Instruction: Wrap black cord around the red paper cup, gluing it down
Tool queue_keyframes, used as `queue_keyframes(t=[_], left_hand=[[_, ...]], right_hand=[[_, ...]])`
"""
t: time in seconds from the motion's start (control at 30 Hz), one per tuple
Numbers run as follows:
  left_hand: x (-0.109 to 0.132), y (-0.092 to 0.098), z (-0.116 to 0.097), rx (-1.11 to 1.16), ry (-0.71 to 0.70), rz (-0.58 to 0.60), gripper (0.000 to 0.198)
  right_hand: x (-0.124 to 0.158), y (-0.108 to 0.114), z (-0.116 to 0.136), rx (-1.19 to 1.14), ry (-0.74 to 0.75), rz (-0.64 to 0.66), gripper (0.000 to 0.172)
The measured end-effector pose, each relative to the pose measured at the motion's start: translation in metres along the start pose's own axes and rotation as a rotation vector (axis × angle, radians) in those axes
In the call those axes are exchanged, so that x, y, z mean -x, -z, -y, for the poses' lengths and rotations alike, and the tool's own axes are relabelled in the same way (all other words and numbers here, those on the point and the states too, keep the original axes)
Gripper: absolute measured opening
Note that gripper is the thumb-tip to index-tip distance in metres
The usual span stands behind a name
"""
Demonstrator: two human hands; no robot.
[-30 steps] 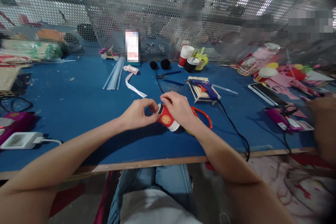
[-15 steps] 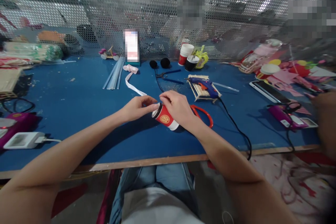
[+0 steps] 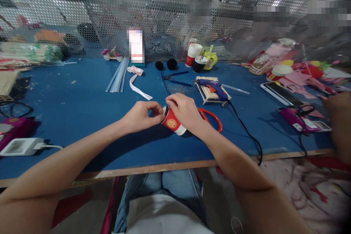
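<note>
A red and white paper cup [image 3: 171,123] with a gold round print lies tilted between my hands, just over the blue table. My right hand [image 3: 184,112] wraps over its upper side and holds it. At the cup's left end, my left hand [image 3: 143,116] pinches the rim, where a dark band shows; fingertips and thumb close on that edge. Red scissor-like handles [image 3: 215,119] lie beside my right hand, partly covered by it. Ahead of my left hand lies a white ribbon [image 3: 139,91].
A blue glue gun [image 3: 215,89] rests on a stick rack [image 3: 206,97], its cord running to the table's front edge. Pliers [image 3: 175,78], black pompoms [image 3: 172,64], glue sticks [image 3: 118,76] and stacked cups [image 3: 193,54] stand behind. At right are a phone [image 3: 282,94] and another person's arm [image 3: 340,124].
My left hand's fingers have curled further around the cup's rim, and its thumb has shifted slightly down. My right hand keeps its hold. The white ribbon's end now shows clear of my left hand.
</note>
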State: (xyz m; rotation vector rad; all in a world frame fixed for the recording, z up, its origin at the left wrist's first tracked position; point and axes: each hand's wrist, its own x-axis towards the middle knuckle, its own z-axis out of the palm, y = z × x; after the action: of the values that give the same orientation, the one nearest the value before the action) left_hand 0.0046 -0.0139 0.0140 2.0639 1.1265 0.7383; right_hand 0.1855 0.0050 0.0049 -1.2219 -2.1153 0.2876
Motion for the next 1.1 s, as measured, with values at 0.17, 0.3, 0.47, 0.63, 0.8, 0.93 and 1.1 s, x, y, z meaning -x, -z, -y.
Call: queue_keyframes(t=[0.17, 0.3, 0.47, 0.63, 0.8, 0.93, 1.1], left_hand=[[0.001, -0.003, 0.000, -0.001, 0.020, -0.030, 0.012], [0.001, -0.003, -0.001, 0.026, 0.040, -0.031, 0.011], [0.001, -0.003, -0.001, 0.028, 0.062, -0.032, 0.010], [0.001, -0.005, -0.003, 0.025, 0.074, -0.039, 0.010], [-0.004, 0.007, 0.001, 0.095, 0.040, 0.098, 0.016], [-0.012, 0.019, 0.011, 0.321, 0.136, 0.233, 0.027], [-0.015, 0.016, 0.019, 0.489, 0.181, 0.040, 0.011]], right_hand=[[0.000, 0.000, 0.001, 0.011, -0.002, 0.015, 0.014], [0.000, 0.000, 0.002, 0.013, -0.002, 0.016, 0.014], [0.000, 0.000, 0.002, 0.016, -0.005, 0.020, 0.015], [0.000, -0.002, 0.003, 0.018, -0.007, 0.019, 0.015], [0.000, -0.001, 0.004, 0.031, -0.004, 0.019, 0.014], [0.001, -0.001, 0.004, 0.045, 0.007, 0.020, 0.014], [0.001, -0.001, 0.005, 0.049, 0.013, 0.021, 0.015]])
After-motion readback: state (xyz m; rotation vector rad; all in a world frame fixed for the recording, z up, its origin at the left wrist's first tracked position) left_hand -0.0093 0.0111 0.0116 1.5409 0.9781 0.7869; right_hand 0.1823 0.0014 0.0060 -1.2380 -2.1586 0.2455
